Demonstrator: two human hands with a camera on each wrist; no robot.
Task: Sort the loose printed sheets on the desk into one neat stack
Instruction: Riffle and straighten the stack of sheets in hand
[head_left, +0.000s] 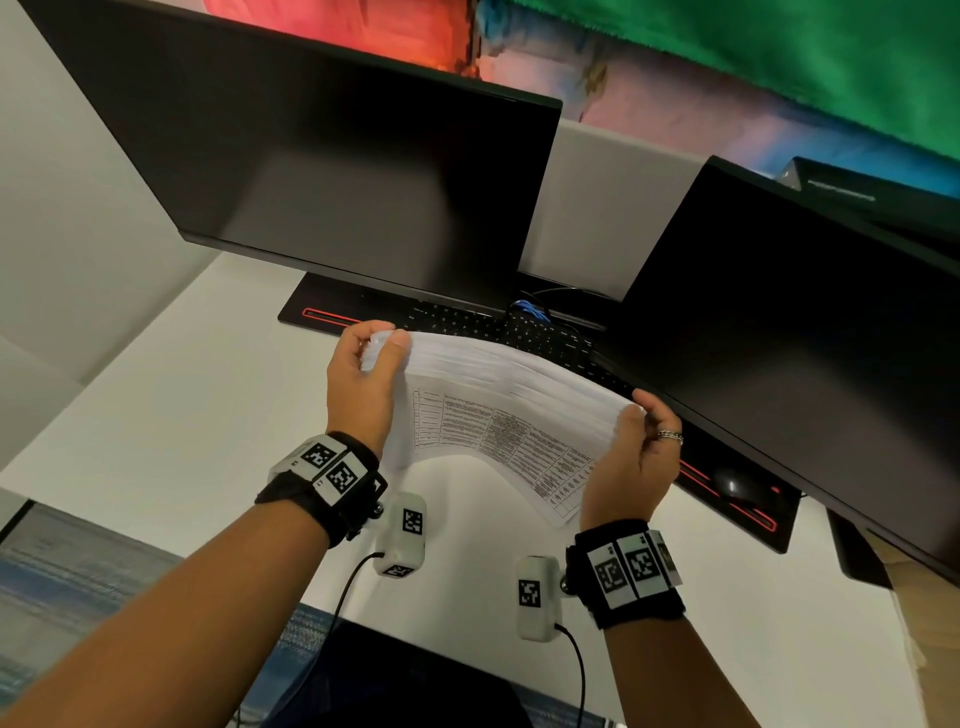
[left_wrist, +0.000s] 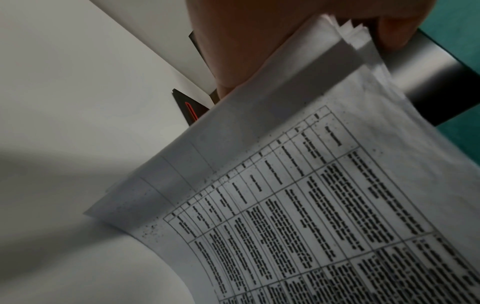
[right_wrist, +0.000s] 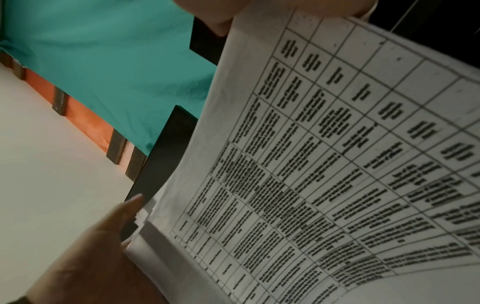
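Note:
A thick bundle of printed sheets with tables of text hangs in the air above the white desk, bowed downward in the middle. My left hand grips its left end, thumb on the near face. My right hand, wearing a ring, grips the right end. In the left wrist view the sheets fan out under my left hand, edges uneven. The right wrist view shows the printed table on the sheets, with my left hand on the far end and my right hand at the top.
Two dark monitors stand close behind the sheets. A black keyboard lies on a red-trimmed desk mat, and a mouse sits at the right. The desk's near edge is below my wrists.

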